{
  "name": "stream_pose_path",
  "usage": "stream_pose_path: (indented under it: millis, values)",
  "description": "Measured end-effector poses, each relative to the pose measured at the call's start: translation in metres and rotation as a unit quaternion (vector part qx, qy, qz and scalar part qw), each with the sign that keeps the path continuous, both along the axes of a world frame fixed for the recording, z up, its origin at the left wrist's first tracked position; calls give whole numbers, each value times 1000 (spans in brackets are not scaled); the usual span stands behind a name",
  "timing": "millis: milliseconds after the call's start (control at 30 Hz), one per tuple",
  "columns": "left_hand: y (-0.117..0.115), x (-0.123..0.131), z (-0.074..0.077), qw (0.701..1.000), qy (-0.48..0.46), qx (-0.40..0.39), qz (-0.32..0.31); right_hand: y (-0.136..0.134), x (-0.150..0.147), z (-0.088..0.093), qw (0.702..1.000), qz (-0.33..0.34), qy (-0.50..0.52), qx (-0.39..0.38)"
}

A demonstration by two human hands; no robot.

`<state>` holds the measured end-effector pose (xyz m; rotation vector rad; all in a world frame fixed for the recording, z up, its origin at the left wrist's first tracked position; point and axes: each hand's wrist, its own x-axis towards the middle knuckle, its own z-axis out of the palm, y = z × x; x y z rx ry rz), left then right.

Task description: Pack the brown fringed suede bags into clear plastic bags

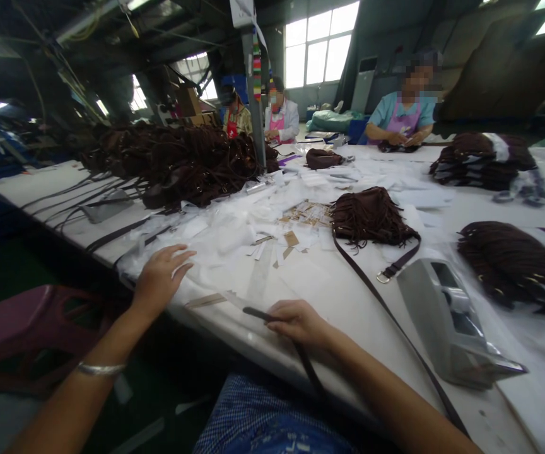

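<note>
Dark brown strap (257, 314) is at the near edge of the white tabletop (320, 277), and the right hand (301, 323) has it pinched between thumb and fingers close to one end. My guess is the short grip is to keep that tip steady, since the tip pokes out toward 10 o'clock and the rest just droops to about 5 o'clock (clock centred on that hand).

The left hand (161, 277) is up between 9 and 10 o'clock, fingers spread, seemingly nothing in it. It's right by the messy plastic wrap (225, 230), but honestly can't tell if it's touching.

At 1 o'clock there's a fringed brown bag (369, 214) lying flat, probably kept forward so there's bare surface up close. The grey tape dispenser (457, 321) is at 3 o'clock, beside the right forearm, handy to reach I'd say.

Stuff I can't make out: where the held strap ends up, because it drops into shadow past the edge, and whether it joins anything. The left palm is mostly turned away. The bundle of brown bags (509, 261) around 2 o'clock is blurry and cut off by the frame.
</note>
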<state>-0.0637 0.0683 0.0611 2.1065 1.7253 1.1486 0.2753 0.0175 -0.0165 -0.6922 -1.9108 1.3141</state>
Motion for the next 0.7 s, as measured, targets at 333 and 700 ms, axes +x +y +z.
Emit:
stream_pose_path:
  millis: [333, 700]
  values:
    - [-153, 138, -77, 686, -620, -369, -90, -28, -37, 19, 948, 56, 85, -302]
    - [-142, 60, -63, 665, -733, -113, 91, -92, -68, 12, 936, 149, -2, -318]
